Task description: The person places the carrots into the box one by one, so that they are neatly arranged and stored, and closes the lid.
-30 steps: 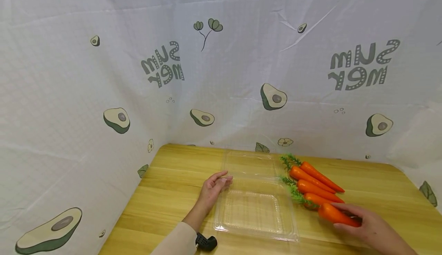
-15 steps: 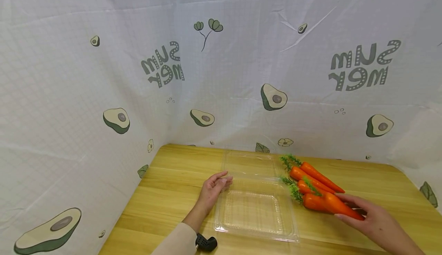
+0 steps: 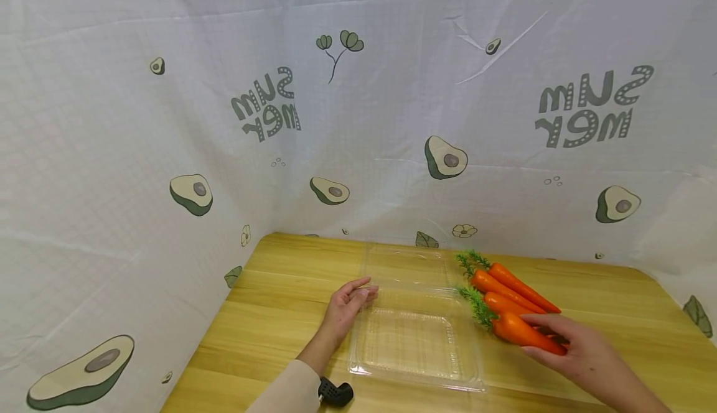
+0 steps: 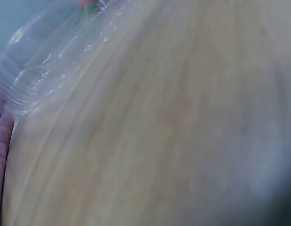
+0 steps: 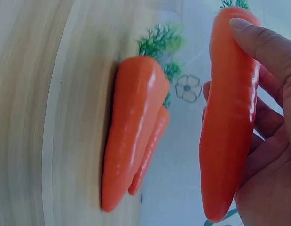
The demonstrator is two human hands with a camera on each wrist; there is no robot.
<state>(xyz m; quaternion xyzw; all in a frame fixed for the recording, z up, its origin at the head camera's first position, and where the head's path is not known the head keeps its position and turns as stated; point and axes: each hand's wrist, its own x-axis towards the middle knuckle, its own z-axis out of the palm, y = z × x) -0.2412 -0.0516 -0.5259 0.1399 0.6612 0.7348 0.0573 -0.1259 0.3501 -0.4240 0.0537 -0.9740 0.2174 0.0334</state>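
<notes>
My right hand holds an orange carrot with a green leafy top, thumb on one side and fingers on the other. In the right wrist view the held carrot is off the table, the thumb near its thick end. Several more carrots lie slanted side by side just beyond it; the held one hides part of the nearest. A clear plastic clamshell box lies unfolded, its lid toward the back. At its left edge rests my left hand, fingers mostly straight and touching the plastic.
The wooden table carries everything. A white curtain printed with avocados rises at its back and left edges. A black device sits at the left wrist, near the box's front left corner.
My right hand has lifted the carrot, carried it back over the nearest one in the row, then shifted slightly left. The left hand and the box have stayed in place.
</notes>
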